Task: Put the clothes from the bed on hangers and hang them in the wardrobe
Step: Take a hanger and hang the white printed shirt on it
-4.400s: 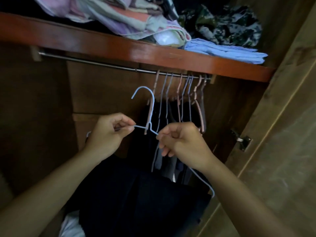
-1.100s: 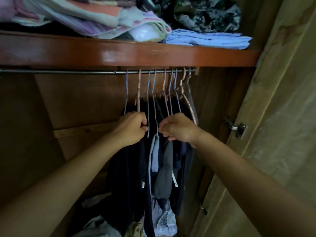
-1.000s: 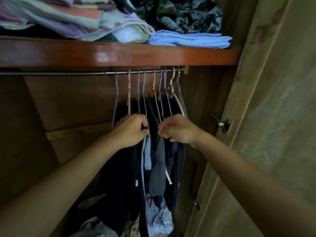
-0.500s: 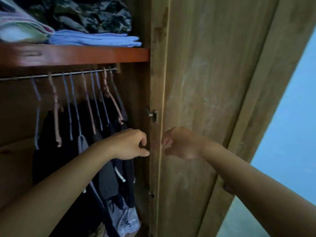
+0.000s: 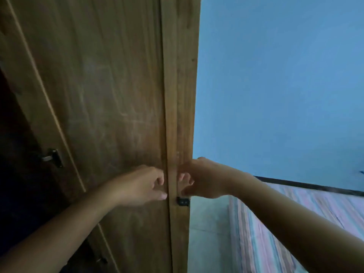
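Wood: the brown wardrobe door (image 5: 110,95) stood open and filled the left and middle of the view, its inner face toward you and its free edge running upright just right of centre.
Left hand: your left hand (image 5: 140,186) was held up in front of the door's inner face, fingers loosely curled with the thumb below them, gripping nothing.
Right hand: your right hand (image 5: 201,179) was at the door's free edge, fingers loosely bent toward the wood; whether they touched it cannot be told. It held nothing.
Catch: a small black catch (image 5: 183,201) sat on the door edge just below your right hand.
Hinge: a dark metal hinge (image 5: 52,157) was fixed at the door's left side, beside the dark wardrobe interior (image 5: 13,154).
Bed: a striped sheet (image 5: 275,233) covered the bed at the lower right, below the blue wall (image 5: 275,85).
Clothes: no garment or hanger showed in your view.
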Demonstrator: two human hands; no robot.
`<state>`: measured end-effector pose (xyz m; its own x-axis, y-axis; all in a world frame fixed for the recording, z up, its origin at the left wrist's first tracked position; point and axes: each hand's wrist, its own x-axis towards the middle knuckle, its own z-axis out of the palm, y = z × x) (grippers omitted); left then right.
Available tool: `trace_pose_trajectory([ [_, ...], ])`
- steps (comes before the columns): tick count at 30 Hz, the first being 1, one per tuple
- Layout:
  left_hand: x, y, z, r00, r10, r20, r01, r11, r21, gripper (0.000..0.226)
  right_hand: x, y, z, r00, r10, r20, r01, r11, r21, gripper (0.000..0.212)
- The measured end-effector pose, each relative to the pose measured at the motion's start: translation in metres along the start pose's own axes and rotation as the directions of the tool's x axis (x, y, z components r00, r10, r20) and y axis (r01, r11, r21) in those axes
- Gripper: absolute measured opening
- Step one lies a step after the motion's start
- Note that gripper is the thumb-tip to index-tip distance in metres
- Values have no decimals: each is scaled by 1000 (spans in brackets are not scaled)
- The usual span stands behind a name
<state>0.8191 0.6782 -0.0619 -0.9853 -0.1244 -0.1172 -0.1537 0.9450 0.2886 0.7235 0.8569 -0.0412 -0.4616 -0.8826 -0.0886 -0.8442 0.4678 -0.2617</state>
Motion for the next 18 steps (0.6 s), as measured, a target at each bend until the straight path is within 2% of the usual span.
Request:
trace_pose_trajectory([
  [4, 21, 23, 13, 975, 208, 79, -212, 976, 49, 19, -30, 14, 1, 983, 180, -22, -180, 984, -5, 36],
  [8, 37, 47, 26, 908, 394, 142, -410, 905, 109, 31, -69, 28, 13, 932, 358, -67, -359, 933, -8, 38],
  [12, 49, 82, 39, 827, 519, 219, -553, 821, 142, 38, -116, 40, 29, 841, 528, -121, -529, 848, 21, 38],
  [18, 61, 150, 79, 695, 670, 259, -703, 709, 53, 31, -190, 57, 52, 683, 720, -124, -709, 694, 126, 36],
])
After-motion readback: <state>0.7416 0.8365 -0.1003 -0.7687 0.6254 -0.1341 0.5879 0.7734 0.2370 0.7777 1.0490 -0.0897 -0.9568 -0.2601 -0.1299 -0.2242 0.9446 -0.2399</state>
